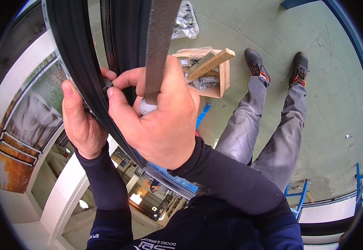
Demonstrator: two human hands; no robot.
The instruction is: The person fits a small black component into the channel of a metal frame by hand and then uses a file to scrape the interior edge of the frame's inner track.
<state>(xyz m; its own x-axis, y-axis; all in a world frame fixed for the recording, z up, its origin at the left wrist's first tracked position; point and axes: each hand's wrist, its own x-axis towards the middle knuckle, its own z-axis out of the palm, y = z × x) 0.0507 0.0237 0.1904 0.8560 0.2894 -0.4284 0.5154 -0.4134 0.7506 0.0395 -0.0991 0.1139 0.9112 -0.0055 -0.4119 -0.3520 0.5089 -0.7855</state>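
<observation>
A long black frame profile (75,54) runs from the top down between my hands. My left hand (83,125) is wrapped round it from the left, thumb along the outer edge, and a fingertip shows on the far side. My right hand (160,121) holds a flat metal file (157,50) by its whitish handle (147,106), with the blade pointing up. The thumb and forefinger of that same hand pinch a small black piece (107,84) against the profile. The underside of the piece is hidden.
On the floor stands an open cardboard box (224,77) with wooden strips and plastic-wrapped parts. A tray of bagged parts (185,21) lies beyond it. My shoes (254,62) are to the right. Blue metal stands (300,198) are at the lower right.
</observation>
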